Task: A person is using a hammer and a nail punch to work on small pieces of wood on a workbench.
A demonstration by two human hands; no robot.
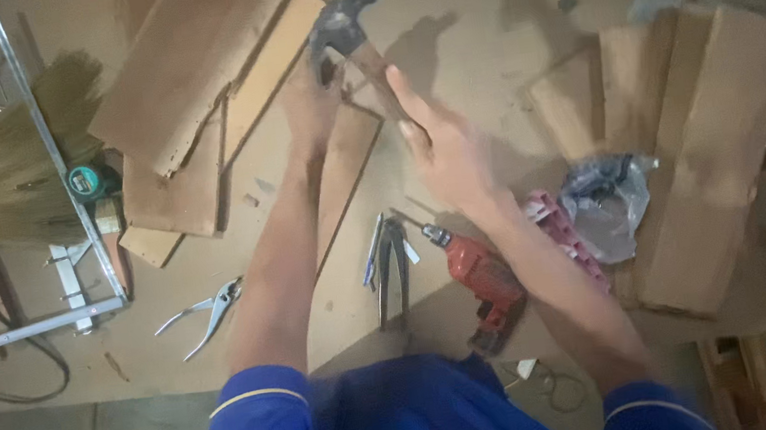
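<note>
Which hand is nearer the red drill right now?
Right. The right hand grips the hammer handle just above the red drill; the left hand is farther up, on a wooden board.

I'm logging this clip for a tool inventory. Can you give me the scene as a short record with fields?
right hand: grips the wooden handle of a claw hammer, raised
left hand: on a wood plank under the hammer head
near arms: red drill, pliers, tin snips
left side: broom, metal square
right side: stacked boards, plastic bag
</note>
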